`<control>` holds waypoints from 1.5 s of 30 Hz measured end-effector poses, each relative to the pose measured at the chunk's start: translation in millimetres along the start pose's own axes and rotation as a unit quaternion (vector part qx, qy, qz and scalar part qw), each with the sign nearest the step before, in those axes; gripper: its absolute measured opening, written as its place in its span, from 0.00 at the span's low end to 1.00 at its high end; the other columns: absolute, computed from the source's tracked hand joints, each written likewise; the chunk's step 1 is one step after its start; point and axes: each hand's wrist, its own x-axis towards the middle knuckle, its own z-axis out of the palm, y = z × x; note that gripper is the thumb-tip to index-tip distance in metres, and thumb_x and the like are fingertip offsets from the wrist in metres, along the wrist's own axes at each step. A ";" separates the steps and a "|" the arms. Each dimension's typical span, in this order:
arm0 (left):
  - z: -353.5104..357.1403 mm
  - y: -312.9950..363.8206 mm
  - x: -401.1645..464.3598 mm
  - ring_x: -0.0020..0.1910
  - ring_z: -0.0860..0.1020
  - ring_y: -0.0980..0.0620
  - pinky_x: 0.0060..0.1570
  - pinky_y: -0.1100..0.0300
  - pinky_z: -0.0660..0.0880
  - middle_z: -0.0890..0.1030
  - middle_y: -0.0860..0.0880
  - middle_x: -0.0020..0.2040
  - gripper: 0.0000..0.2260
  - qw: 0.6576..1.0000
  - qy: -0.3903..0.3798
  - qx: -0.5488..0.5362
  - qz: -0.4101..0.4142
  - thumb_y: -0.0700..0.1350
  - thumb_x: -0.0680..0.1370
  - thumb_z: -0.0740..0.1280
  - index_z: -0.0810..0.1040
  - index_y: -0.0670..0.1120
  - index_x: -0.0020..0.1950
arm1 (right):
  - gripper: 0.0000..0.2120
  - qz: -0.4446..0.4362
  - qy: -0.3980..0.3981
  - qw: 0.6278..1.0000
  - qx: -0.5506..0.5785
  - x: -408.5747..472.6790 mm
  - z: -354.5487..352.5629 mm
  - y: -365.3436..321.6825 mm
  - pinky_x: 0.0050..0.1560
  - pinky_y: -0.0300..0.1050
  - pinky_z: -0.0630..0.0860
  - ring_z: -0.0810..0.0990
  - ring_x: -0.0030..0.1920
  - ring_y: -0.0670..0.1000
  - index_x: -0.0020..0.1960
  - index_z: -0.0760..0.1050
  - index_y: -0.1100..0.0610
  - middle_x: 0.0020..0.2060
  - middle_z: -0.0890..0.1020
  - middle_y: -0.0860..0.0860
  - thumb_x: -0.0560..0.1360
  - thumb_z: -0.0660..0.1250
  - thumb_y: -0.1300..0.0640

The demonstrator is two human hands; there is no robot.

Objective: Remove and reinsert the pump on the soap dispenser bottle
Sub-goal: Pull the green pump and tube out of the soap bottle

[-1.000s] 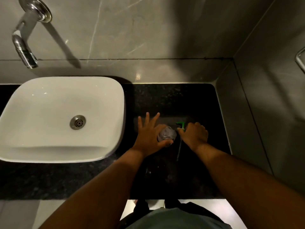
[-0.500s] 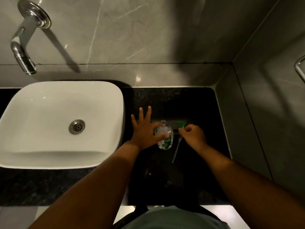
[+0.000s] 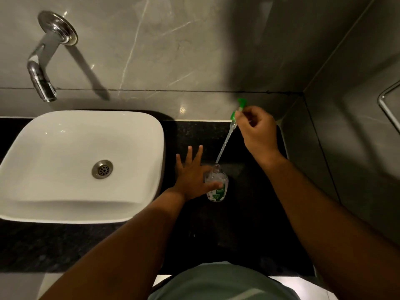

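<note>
**Green pump out, bottle open on the counter**

Black speckled counter [image 3: 249,224] carried the whole setup. Nearest me, the left hand [image 3: 192,178] was spread wide, fingers fanned, thumb pressed across the clear soap bottle [image 3: 217,187], which stood just right of the white sink [image 3: 82,165]. Bottle neck was open. Higher up, the right hand [image 3: 257,133] was pinching the green pump [image 3: 234,115] by its collar, tilted, its long clear tube slanting down with the tip right at the bottle's mouth. Further back were grey marble wall tiles and a chrome tap [image 3: 43,61] over the sink.
</note>
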 end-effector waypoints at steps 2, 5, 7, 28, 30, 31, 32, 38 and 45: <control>-0.6 1.3 0.3 0.72 0.25 0.46 0.64 0.39 0.22 0.36 0.50 0.79 0.31 1.000 -0.005 -0.003 -0.001 0.75 0.69 0.60 0.74 0.61 0.66 | 0.02 -0.021 -0.010 1.000 -0.002 3.4 5.0 -3.5 0.34 0.29 0.71 0.76 0.33 0.38 0.45 0.77 0.52 0.33 0.78 0.44 0.76 0.67 0.55; -2.7 1.4 1.6 0.72 0.25 0.46 0.64 0.38 0.22 0.37 0.49 0.79 0.30 1.000 -0.012 -0.004 0.000 0.74 0.69 0.61 0.75 0.61 0.66 | 0.03 -0.037 -0.021 0.999 -0.027 1.6 11.6 5.8 0.33 0.33 0.71 0.75 0.31 0.40 0.44 0.77 0.51 0.32 0.78 0.45 0.75 0.67 0.53; -3.3 0.0 1.6 0.73 0.26 0.45 0.65 0.37 0.23 0.37 0.49 0.79 0.30 1.000 -0.009 -0.002 0.000 0.75 0.69 0.60 0.76 0.60 0.64 | 0.03 -0.045 -0.025 0.998 -0.031 -1.6 14.1 15.9 0.32 0.34 0.70 0.74 0.30 0.41 0.44 0.78 0.52 0.30 0.76 0.45 0.75 0.68 0.53; -3.8 3.7 -0.9 0.75 0.30 0.45 0.65 0.38 0.23 0.39 0.50 0.80 0.29 1.000 0.003 0.015 0.016 0.74 0.69 0.61 0.76 0.59 0.64 | 0.05 -0.061 -0.021 0.996 -0.065 -10.5 16.1 35.9 0.32 0.35 0.70 0.74 0.30 0.44 0.46 0.79 0.58 0.32 0.78 0.47 0.74 0.69 0.57; -5.1 4.1 -1.3 0.75 0.30 0.45 0.64 0.38 0.23 0.39 0.50 0.80 0.29 1.000 0.004 0.012 0.015 0.73 0.69 0.62 0.77 0.59 0.64 | 0.05 -0.049 -0.029 0.996 -0.067 -17.0 17.9 41.5 0.34 0.40 0.73 0.77 0.32 0.48 0.47 0.80 0.58 0.34 0.81 0.52 0.74 0.69 0.57; -5.0 4.3 -1.4 0.75 0.30 0.45 0.64 0.39 0.23 0.39 0.50 0.80 0.29 1.000 0.004 0.009 0.013 0.73 0.69 0.62 0.77 0.59 0.64 | 0.05 -0.042 -0.036 0.996 -0.069 -20.8 18.4 45.0 0.35 0.41 0.74 0.78 0.33 0.49 0.47 0.80 0.57 0.36 0.82 0.52 0.74 0.69 0.57; -4.8 4.4 -1.6 0.75 0.30 0.45 0.65 0.39 0.23 0.39 0.50 0.80 0.29 1.000 0.004 0.005 0.011 0.73 0.69 0.62 0.77 0.59 0.63 | 0.05 -0.034 -0.046 0.996 -0.074 -25.1 18.5 48.6 0.36 0.40 0.75 0.79 0.34 0.48 0.48 0.80 0.56 0.37 0.82 0.51 0.74 0.69 0.56; -2.0 3.6 -1.6 0.76 0.31 0.46 0.65 0.39 0.23 0.40 0.50 0.80 0.29 1.000 0.004 -0.004 0.007 0.73 0.69 0.62 0.77 0.58 0.63 | 0.07 0.017 -0.115 0.985 -0.130 -52.6 20.3 76.6 0.43 0.37 0.75 0.79 0.41 0.43 0.51 0.79 0.52 0.41 0.80 0.44 0.74 0.69 0.52; -1.5 4.3 -1.1 0.75 0.31 0.46 0.64 0.39 0.23 0.41 0.50 0.80 0.32 1.000 0.004 0.001 0.014 0.72 0.70 0.62 0.69 0.61 0.70 | 0.09 0.036 -0.184 0.973 -0.135 -64.2 19.8 77.6 0.42 0.36 0.73 0.78 0.42 0.41 0.53 0.78 0.53 0.43 0.80 0.45 0.75 0.69 0.53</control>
